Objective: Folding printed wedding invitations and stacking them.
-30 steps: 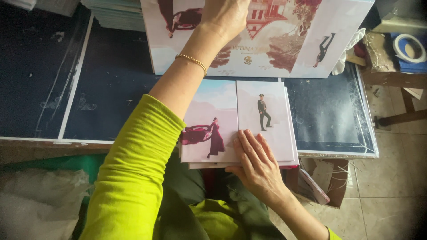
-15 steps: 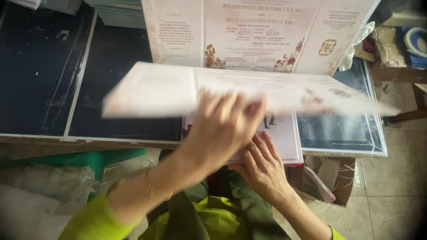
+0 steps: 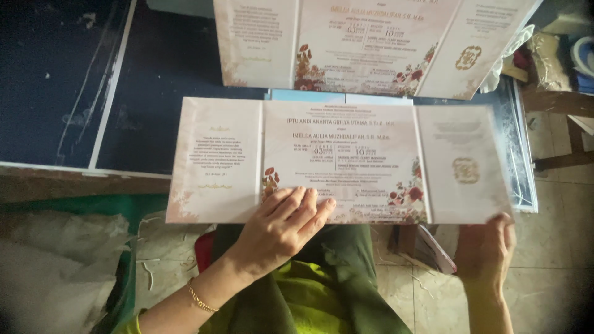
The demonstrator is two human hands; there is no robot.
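A wide three-panel card [image 3: 340, 161] in pale pink with red flower prints lies unfolded, printed side up, over the near edge of the dark table [image 3: 154, 93]. My left hand [image 3: 281, 226] presses flat on the bottom of its middle panel, fingers spread. My right hand [image 3: 489, 247] grips the card's lower right corner from underneath. A stack of the same unfolded cards [image 3: 371, 43] lies just beyond it on the table. A blue edge of the photo prints [image 3: 309, 96] shows between the two.
White plastic sheeting [image 3: 55, 266] lies on a green surface at lower left. A wooden piece [image 3: 557, 105] and a tape roll [image 3: 585, 55] sit at the right. Tiled floor [image 3: 557, 216] shows at lower right.
My left hand brought a card down from the far stack and laid it flat over the photo prints. My right hand shifted from the prints to the card's right corner.
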